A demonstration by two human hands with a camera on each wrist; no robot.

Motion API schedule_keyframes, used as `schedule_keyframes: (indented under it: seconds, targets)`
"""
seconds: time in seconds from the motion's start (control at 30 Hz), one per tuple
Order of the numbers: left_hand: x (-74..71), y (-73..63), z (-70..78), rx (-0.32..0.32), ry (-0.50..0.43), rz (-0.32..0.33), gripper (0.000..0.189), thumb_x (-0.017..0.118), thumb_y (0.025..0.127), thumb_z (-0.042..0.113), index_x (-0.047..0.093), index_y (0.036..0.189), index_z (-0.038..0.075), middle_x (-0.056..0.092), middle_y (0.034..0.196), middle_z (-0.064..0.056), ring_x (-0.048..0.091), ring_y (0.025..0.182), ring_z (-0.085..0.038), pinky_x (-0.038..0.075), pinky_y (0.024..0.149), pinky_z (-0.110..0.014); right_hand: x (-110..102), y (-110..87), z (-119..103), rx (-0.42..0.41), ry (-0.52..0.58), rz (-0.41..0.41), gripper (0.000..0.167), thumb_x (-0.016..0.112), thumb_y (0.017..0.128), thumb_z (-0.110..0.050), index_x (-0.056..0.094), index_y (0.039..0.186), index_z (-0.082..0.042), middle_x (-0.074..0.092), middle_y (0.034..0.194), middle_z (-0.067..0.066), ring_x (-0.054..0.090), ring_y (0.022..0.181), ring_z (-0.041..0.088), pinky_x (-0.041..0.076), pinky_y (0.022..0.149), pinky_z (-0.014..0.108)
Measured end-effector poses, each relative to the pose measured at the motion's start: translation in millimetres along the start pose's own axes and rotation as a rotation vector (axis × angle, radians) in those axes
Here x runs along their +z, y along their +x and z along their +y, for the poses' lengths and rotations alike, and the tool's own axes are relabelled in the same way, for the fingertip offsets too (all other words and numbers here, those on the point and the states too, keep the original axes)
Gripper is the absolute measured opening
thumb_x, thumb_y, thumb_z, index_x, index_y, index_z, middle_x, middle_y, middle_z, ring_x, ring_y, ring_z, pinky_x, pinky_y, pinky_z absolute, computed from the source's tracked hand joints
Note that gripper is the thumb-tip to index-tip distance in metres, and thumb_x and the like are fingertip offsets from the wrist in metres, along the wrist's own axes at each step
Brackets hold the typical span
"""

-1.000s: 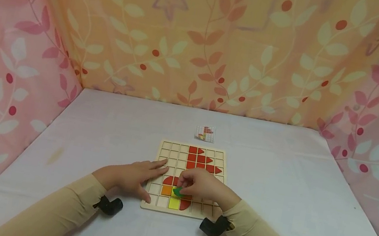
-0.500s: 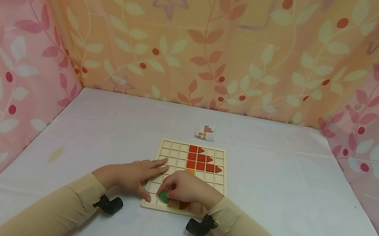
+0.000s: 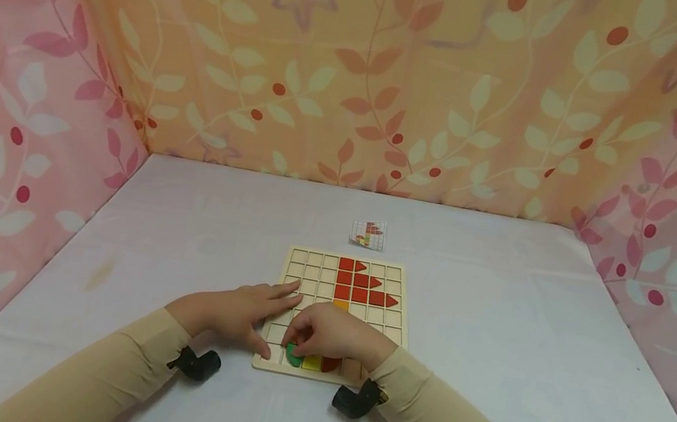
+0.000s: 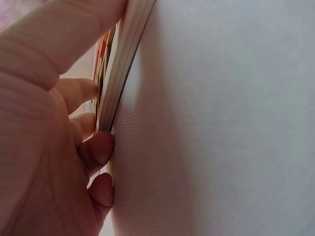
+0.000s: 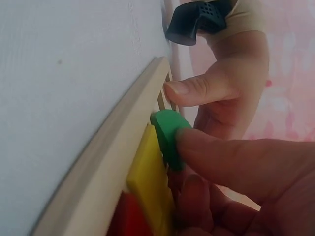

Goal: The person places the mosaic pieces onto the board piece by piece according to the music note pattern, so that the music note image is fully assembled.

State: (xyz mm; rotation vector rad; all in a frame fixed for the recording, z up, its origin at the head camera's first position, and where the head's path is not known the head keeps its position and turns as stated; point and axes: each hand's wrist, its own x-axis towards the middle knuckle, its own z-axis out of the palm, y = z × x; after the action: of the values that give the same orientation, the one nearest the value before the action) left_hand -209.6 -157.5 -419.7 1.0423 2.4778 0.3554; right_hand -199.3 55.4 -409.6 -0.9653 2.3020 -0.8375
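A wooden grid board (image 3: 312, 267) lies on the table, with coloured pieces set in some of its squares. My right hand (image 3: 337, 333) reaches over its near part and pinches a green rounded piece (image 5: 170, 132) between thumb and fingers. This piece is at the front row, just left of a yellow square (image 3: 311, 364), with a red rounded piece (image 3: 330, 366) beyond. My left hand (image 3: 230, 312) rests along the board's left side, fingers spread over the edge and thumb at the front left corner. Pieces under the right hand are hidden.
Red squares with pointed red ends (image 3: 359, 295) fill parts of the three far rows, and an orange square (image 3: 340, 306) sits below them. Behind the board lies a small printed card (image 3: 369, 234). Flowered curtains (image 3: 361, 73) hang around the white table (image 3: 500, 290).
My right hand has moved left and a little nearer with the green piece, from over the yellow squares to the front row. My left hand has stayed in place.
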Motion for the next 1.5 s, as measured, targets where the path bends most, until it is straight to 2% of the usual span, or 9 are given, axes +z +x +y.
schedule_keyframes:
  seconds: [0.23, 0.5, 0.7, 0.9, 1.0, 1.13, 1.37, 1.5]
  targets:
    - [1.5, 0.9, -1.3, 0.0, -0.004, 0.002, 0.096, 0.063, 0.072, 0.061, 0.017, 0.147, 0.022, 0.003, 0.154, 0.002, 0.014, 0.138, -0.029, 0.02, 0.105, -0.052, -0.4, 1.4, 1.2, -0.013, -0.052, -0.008, 0.019, 0.069, 0.08, -0.007, 0.073, 0.085, -0.024, 0.059, 0.069, -0.013, 0.049, 0.066, 0.003, 0.043, 0.059, 0.018]
    - [0.2, 0.1, -0.3, 0.024, -0.008, -0.001, 0.095, 0.063, 0.074, 0.058, 0.017, 0.147, 0.018, 0.003, 0.154, -0.002, 0.014, 0.137, -0.031, 0.02, 0.105, -0.053, -4.0, -2.9, 1.5, -0.073, -0.127, -0.083, 0.029, 0.062, 0.082, -0.001, 0.076, 0.086, -0.026, 0.058, 0.079, -0.016, 0.047, 0.071, 0.002, 0.04, 0.058, 0.016]
    - [-0.9, 0.5, -0.4, 0.013, -0.01, -0.006, 0.095, 0.063, 0.074, 0.057, 0.018, 0.147, 0.019, 0.004, 0.154, -0.002, 0.014, 0.137, -0.031, 0.02, 0.105, -0.053, -7.9, -5.5, 3.2, -0.087, -0.127, -0.068, 0.024, 0.063, 0.083, -0.005, 0.076, 0.084, -0.025, 0.059, 0.08, -0.013, 0.048, 0.074, 0.001, 0.042, 0.065, 0.016]
    - [-1.6, 1.5, -2.1, 0.016, -0.029, -0.007, 0.096, 0.066, 0.073, 0.056, 0.018, 0.147, 0.018, 0.004, 0.154, -0.002, 0.014, 0.137, -0.033, 0.02, 0.105, -0.054, -7.1, -4.5, 5.1, -0.115, -0.151, -0.118, 0.022, 0.063, 0.085, -0.009, 0.077, 0.082, -0.026, 0.056, 0.077, -0.013, 0.048, 0.073, 0.001, 0.044, 0.061, 0.016]
    - [-1.8, 2.0, -3.5, 0.01, -0.032, -0.009, 0.096, 0.066, 0.072, 0.056, 0.018, 0.147, 0.02, 0.004, 0.154, -0.001, 0.014, 0.137, -0.031, 0.02, 0.105, -0.053, -7.4, -4.7, 5.7, -0.119, -0.163, -0.114, 0.021, 0.063, 0.085, -0.009, 0.077, 0.081, -0.025, 0.056, 0.077, -0.013, 0.048, 0.075, 0.001, 0.044, 0.063, 0.015]
    - [-1.6, 4.9, -5.8, -0.003, -0.011, -0.014, 0.096, 0.064, 0.072, 0.058, 0.017, 0.147, 0.023, 0.003, 0.154, 0.002, 0.014, 0.138, -0.028, 0.021, 0.105, -0.051, -15.5, -8.5, 8.5, -0.153, -0.188, -0.093, 0.019, 0.064, 0.085, -0.01, 0.076, 0.083, -0.025, 0.058, 0.077, -0.015, 0.048, 0.075, 0.0, 0.044, 0.068, 0.015]
    - [-6.3, 11.5, -4.6, -0.061, -0.002, -0.037, 0.097, 0.066, 0.07, 0.059, 0.016, 0.147, 0.028, 0.002, 0.154, 0.005, 0.014, 0.138, -0.025, 0.023, 0.106, -0.048, -52.7, -29.8, 19.1, -0.051, -0.159, 0.014, 0.017, 0.063, 0.085, -0.007, 0.074, 0.093, -0.018, 0.064, 0.084, -0.008, 0.051, 0.075, 0.009, 0.045, 0.069, 0.022]
    - [-15.2, 12.7, -6.4, -0.088, 0.007, -0.031, 0.1, 0.067, 0.069, 0.059, 0.014, 0.148, 0.028, 0.002, 0.154, 0.003, 0.013, 0.138, -0.024, 0.023, 0.106, -0.047, -76.5, -48.6, 33.6, -0.031, -0.191, 0.119, 0.016, 0.064, 0.085, -0.011, 0.072, 0.098, -0.013, 0.064, 0.088, -0.003, 0.053, 0.077, 0.012, 0.047, 0.07, 0.028]
